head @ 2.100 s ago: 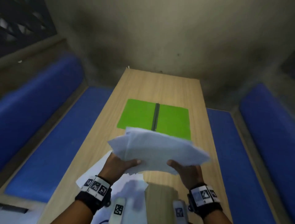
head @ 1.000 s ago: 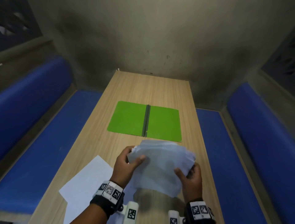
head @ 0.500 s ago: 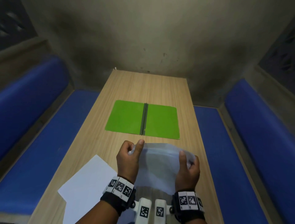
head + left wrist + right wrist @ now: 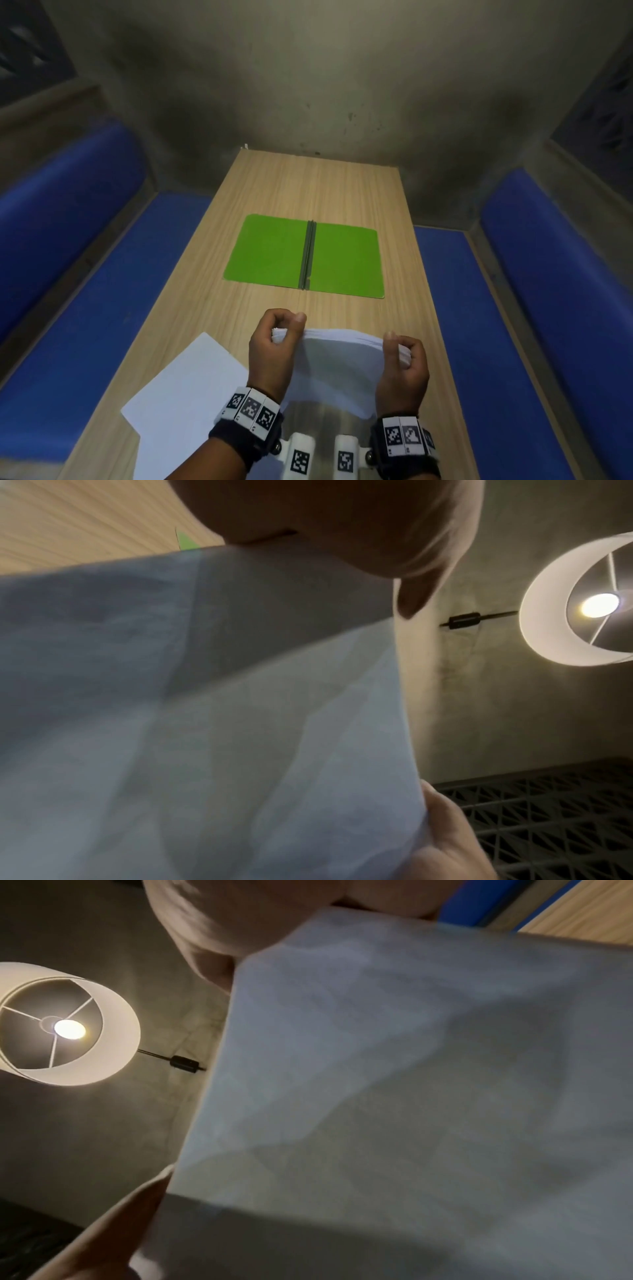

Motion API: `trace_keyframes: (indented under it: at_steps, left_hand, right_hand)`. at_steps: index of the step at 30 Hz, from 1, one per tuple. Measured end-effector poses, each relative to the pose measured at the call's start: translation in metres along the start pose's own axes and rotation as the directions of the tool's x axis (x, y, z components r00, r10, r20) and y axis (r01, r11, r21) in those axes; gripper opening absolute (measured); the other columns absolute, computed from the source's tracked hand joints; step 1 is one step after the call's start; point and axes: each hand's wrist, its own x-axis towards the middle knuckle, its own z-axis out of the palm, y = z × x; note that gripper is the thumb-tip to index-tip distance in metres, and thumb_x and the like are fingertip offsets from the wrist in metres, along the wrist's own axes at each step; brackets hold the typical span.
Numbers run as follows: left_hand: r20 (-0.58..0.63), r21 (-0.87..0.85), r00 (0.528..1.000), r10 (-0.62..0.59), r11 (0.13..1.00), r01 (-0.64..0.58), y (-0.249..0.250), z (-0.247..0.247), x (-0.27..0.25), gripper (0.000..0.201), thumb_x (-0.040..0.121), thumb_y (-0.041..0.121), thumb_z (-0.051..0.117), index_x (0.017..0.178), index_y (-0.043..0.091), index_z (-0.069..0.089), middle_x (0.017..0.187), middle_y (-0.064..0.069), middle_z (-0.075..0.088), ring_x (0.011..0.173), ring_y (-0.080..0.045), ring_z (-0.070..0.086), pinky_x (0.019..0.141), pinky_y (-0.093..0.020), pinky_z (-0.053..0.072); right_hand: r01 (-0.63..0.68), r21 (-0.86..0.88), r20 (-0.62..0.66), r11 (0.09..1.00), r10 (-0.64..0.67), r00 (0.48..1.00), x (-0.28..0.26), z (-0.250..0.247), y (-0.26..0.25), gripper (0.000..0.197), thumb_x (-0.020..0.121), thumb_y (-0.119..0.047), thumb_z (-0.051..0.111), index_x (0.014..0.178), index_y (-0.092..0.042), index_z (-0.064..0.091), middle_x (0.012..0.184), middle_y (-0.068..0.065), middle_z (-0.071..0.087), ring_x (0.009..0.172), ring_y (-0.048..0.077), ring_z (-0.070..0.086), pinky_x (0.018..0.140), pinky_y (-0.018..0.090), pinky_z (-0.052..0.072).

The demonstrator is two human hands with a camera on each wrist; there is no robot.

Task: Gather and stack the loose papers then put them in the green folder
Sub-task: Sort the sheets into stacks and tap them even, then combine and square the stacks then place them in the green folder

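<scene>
A stack of white papers (image 4: 337, 370) stands nearly upright over the near end of the wooden table (image 4: 308, 185), its top edge evened. My left hand (image 4: 274, 346) grips its left edge and my right hand (image 4: 402, 363) grips its right edge. Both wrist views are filled by the papers (image 4: 205, 710) (image 4: 411, 1083) seen from the side. The green folder (image 4: 305, 257) lies open and flat in the middle of the table, beyond the hands. One loose white sheet (image 4: 181, 401) lies on the table at the near left.
Blue padded benches (image 4: 85, 281) (image 4: 548, 308) run along both long sides of the table. A grey wall (image 4: 325, 85) closes the far end. A lit drum lamp (image 4: 582, 601) hangs overhead.
The messy, fanned sheets held over the folder's near edge have been pulled closer and squared into one upright stack. Both hands shifted from under the sheets to its side edges.
</scene>
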Motion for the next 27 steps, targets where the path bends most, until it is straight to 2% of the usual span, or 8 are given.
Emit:
trace_keyframes:
  at_steps: [6, 10, 14, 17, 19, 21, 23, 27]
  left_hand:
    - [0.051, -0.079, 0.999, -0.009, 0.997, 0.013, -0.006, -0.004, 0.0, 0.042, 0.069, 0.056, 0.066, 0.092, 0.022, 0.062, 0.084, 0.0, 0.066, 0.077, -0.001, 0.06, 0.07, -0.013, 0.044]
    - [0.216, -0.116, 0.976, -0.037, 0.991, 0.064, -0.03, -0.016, 0.0, 0.069, 0.052, 0.044, 0.083, 0.11, 0.018, 0.058, 0.096, -0.006, 0.064, 0.08, -0.01, 0.062, 0.069, -0.021, 0.052]
    - [0.305, 0.008, 0.931, -0.2, 0.978, 0.208, -0.055, -0.02, -0.001, 0.074, 0.046, 0.048, 0.095, 0.102, 0.01, 0.066, 0.092, -0.006, 0.076, 0.085, -0.019, 0.072, 0.067, -0.026, 0.055]
    - [0.338, 0.05, 0.908, -0.247, 0.968, 0.245, -0.049, -0.016, -0.002, 0.04, 0.06, 0.017, 0.095, 0.093, 0.009, 0.075, 0.085, 0.004, 0.08, 0.079, -0.01, 0.075, 0.064, -0.02, 0.054]
    - [0.351, 0.045, 0.903, -0.247, 0.968, 0.248, -0.044, -0.014, -0.003, 0.024, 0.068, 0.003, 0.089, 0.087, 0.007, 0.074, 0.077, 0.014, 0.078, 0.071, 0.001, 0.072, 0.061, -0.015, 0.052]
    - [0.361, 0.065, 0.897, -0.256, 0.966, 0.249, -0.046, -0.012, -0.006, 0.022, 0.069, 0.011, 0.089, 0.084, 0.008, 0.073, 0.075, 0.016, 0.076, 0.07, 0.004, 0.07, 0.062, -0.013, 0.051]
    - [0.359, 0.079, 0.882, -0.306, 0.951, 0.298, -0.05, -0.012, -0.01, 0.039, 0.06, 0.031, 0.094, 0.088, 0.011, 0.076, 0.083, 0.01, 0.079, 0.079, -0.002, 0.074, 0.067, -0.017, 0.053]
    - [0.326, 0.152, 0.882, -0.34, 0.94, 0.306, -0.06, -0.009, -0.013, 0.035, 0.059, 0.02, 0.094, 0.088, 0.028, 0.077, 0.087, 0.015, 0.079, 0.083, -0.002, 0.074, 0.073, -0.022, 0.057]
  right_hand:
    - [-0.078, 0.076, 0.059, 0.994, 0.073, 0.996, 0.005, 0.0, 0.005, 0.066, 0.062, -0.084, 0.054, 0.078, -0.021, 0.059, 0.076, 0.007, 0.064, 0.074, 0.029, 0.062, 0.068, 0.044, 0.054]
    - [-0.24, 0.036, 0.24, 0.97, 0.225, 0.944, 0.004, -0.006, 0.03, 0.11, 0.034, -0.081, 0.074, 0.117, -0.01, 0.059, 0.113, 0.012, 0.066, 0.106, 0.03, 0.062, 0.094, 0.05, 0.05]
    - [-0.239, -0.225, 0.393, 0.945, 0.312, 0.865, 0.006, -0.008, 0.043, 0.082, 0.036, -0.061, 0.086, 0.103, -0.021, 0.061, 0.092, -0.009, 0.065, 0.084, 0.008, 0.061, 0.089, 0.032, 0.051]
    - [-0.257, -0.223, 0.348, 0.94, 0.323, 0.88, 0.01, -0.007, 0.045, 0.047, 0.058, -0.031, 0.09, 0.096, -0.019, 0.065, 0.083, -0.015, 0.064, 0.078, -0.002, 0.059, 0.072, 0.019, 0.051]
    - [-0.265, -0.183, 0.311, 0.947, 0.312, 0.898, 0.012, -0.009, 0.055, 0.065, 0.05, -0.043, 0.092, 0.105, -0.017, 0.066, 0.093, -0.005, 0.069, 0.089, 0.013, 0.066, 0.078, 0.028, 0.053]
    - [-0.25, -0.192, 0.306, 0.949, 0.299, 0.904, 0.011, -0.013, 0.064, 0.098, 0.032, -0.07, 0.084, 0.115, -0.022, 0.062, 0.108, 0.001, 0.067, 0.101, 0.02, 0.063, 0.09, 0.038, 0.051]
    - [-0.291, -0.235, 0.364, 0.927, 0.362, 0.858, 0.01, -0.014, 0.072, 0.097, 0.036, -0.064, 0.085, 0.12, -0.022, 0.057, 0.111, 0.0, 0.064, 0.1, 0.019, 0.061, 0.083, 0.031, 0.05]
    - [-0.255, -0.429, 0.405, 0.867, 0.436, 0.804, 0.004, -0.018, 0.093, 0.081, 0.044, -0.074, 0.076, 0.109, -0.029, 0.059, 0.099, -0.007, 0.067, 0.089, 0.009, 0.062, 0.069, 0.019, 0.044]
